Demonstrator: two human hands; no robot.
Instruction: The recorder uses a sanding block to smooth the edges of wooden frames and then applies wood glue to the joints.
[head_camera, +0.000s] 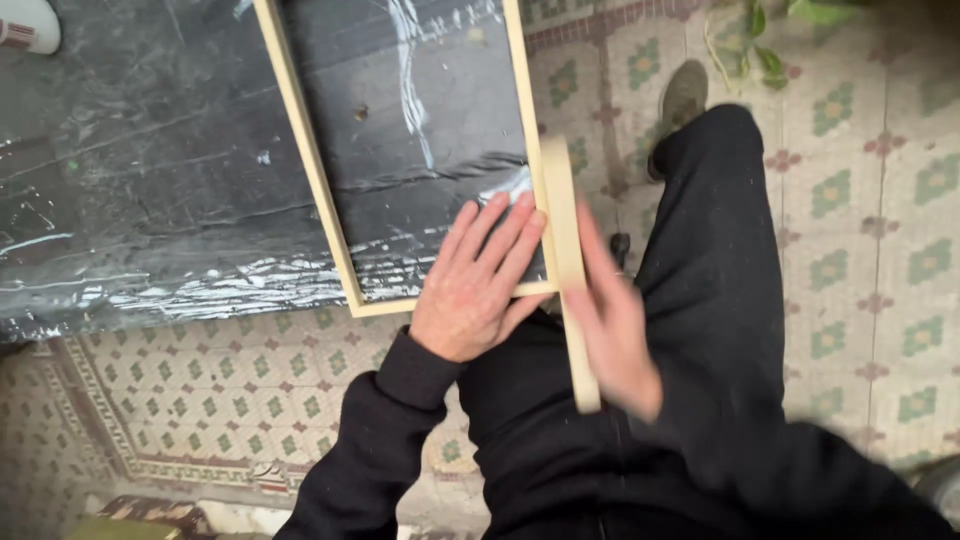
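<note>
A pale wooden frame (305, 140) lies on a black plastic-covered table (150, 170), its near corner jutting over the table's edge. My left hand (478, 285) rests flat, fingers spread, on that near right corner of the frame. My right hand (615, 325), blurred by motion, grips a loose wooden strip (566, 250) held upright against the frame's right side. The strip's lower end reaches down past my palm.
Patterned floor tiles (850, 230) with green and red motifs lie below the table. My black-trousered leg and a shoe (683, 95) stand to the right. Green plant leaves (770, 40) show at the top right. A white object (28, 25) sits at the top left corner.
</note>
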